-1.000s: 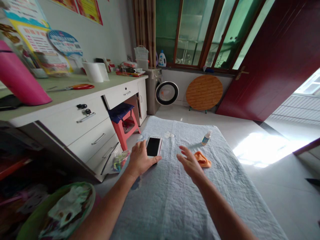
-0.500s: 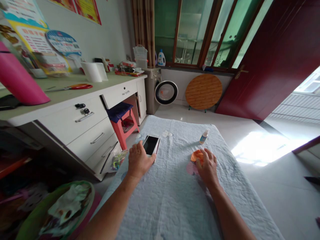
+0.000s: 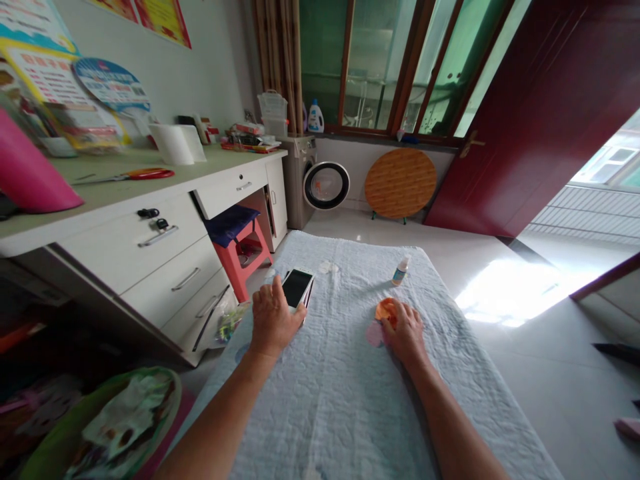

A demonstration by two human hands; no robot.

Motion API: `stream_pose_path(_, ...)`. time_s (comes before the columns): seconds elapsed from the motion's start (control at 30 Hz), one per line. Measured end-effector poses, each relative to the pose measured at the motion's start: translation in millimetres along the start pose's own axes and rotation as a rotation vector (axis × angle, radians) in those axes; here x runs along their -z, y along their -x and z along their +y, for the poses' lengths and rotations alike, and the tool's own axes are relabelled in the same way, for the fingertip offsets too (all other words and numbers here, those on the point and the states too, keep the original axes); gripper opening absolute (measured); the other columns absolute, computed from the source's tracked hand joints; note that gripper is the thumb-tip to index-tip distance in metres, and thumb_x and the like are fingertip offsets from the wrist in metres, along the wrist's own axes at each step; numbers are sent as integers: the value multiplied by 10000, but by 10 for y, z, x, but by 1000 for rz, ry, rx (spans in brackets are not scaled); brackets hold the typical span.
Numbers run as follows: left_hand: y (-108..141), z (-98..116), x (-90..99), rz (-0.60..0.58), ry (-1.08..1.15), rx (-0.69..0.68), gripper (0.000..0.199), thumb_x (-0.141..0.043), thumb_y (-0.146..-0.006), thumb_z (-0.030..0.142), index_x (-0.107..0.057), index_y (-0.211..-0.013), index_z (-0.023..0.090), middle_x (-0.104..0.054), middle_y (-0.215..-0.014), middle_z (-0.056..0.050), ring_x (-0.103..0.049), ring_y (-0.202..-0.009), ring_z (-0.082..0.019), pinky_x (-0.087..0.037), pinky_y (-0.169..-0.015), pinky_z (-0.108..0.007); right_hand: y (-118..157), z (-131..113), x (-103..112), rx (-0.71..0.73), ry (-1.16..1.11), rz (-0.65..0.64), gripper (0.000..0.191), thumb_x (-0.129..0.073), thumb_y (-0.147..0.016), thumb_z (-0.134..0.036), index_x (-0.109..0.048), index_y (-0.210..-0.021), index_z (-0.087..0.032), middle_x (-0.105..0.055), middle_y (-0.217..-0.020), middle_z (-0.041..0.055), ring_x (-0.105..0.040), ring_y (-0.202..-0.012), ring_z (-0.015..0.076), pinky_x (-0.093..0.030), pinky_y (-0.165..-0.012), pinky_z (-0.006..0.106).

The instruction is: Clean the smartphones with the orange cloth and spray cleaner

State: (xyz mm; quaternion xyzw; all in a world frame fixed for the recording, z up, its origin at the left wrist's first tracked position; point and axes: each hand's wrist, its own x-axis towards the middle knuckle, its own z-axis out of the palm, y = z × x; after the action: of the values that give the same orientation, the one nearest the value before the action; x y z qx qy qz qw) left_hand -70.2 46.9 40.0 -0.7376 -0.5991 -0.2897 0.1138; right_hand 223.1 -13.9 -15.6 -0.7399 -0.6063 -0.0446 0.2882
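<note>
A white-framed smartphone [image 3: 297, 287] with a dark screen lies face up on the quilted light-blue cover. My left hand [image 3: 273, 317] grips it at the near end, thumb on the right corner and fingers along the left side. To the right, a crumpled orange cloth [image 3: 384, 309] rests on the cover. My right hand [image 3: 406, 331] is closed over its right part, and the fingertips are partly hidden. Just beyond that hand stands a small spray bottle [image 3: 400, 271] with a white top and a blue label, touched by neither hand.
The light-blue cover [image 3: 335, 400] spreads beneath both arms. Left of it are a white desk with drawers [image 3: 165, 267], a pink stool [image 3: 245, 263] and a basket [image 3: 173, 400] of crumpled items. A washing machine [image 3: 296, 193] with its door open and a round wooden tabletop [image 3: 400, 183] stand beyond.
My right hand has come down onto the orange cloth and its fingers have closed on it. My left hand stays at the phone. The view has shifted slightly.
</note>
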Motion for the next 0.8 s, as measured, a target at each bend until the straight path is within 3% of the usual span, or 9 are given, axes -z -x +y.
stream_pose_path(0.17,-20,-47,-34,-9,16,14,672,-587,-751,374,-373,-1287,30,-558,-957,-155,-503,-949,-335,-385,-879,-462,-14,-38,55,18,14,-46,299,-525,-818,-226,-626,-1097,-197,-611,-1080,79,-500,-960,241,-368,-868,366)
stream_pose_path(0.5,-28,-98,-17,8,105,8,652,-549,-779,397,-362,-1308,64,-548,-964,-140,-491,-957,-332,-380,-877,-466,-56,-14,64,28,-34,-108,266,-492,-829,-203,-670,-1026,-190,-591,-894,68,-529,-859,207,-381,-816,318)
stream_pose_path(0.63,-10,15,118,28,168,-59,673,-551,-790,380,-310,-1343,80,-533,-1016,-143,-478,-1000,-326,-366,-920,-468,-69,-18,89,11,-107,-76,246,-482,-832,-257,-687,-949,-189,-609,-856,62,-552,-830,206,-395,-797,318)
stream_pose_path(0.8,62,334,308,-54,287,-133,702,-568,-782,349,-272,-1378,126,-510,-1055,-129,-476,-1012,-317,-366,-934,-480,-71,-37,129,-42,-224,-9,282,-472,-834,-356,-684,-868,-172,-624,-802,61,-561,-748,192,-406,-712,297)
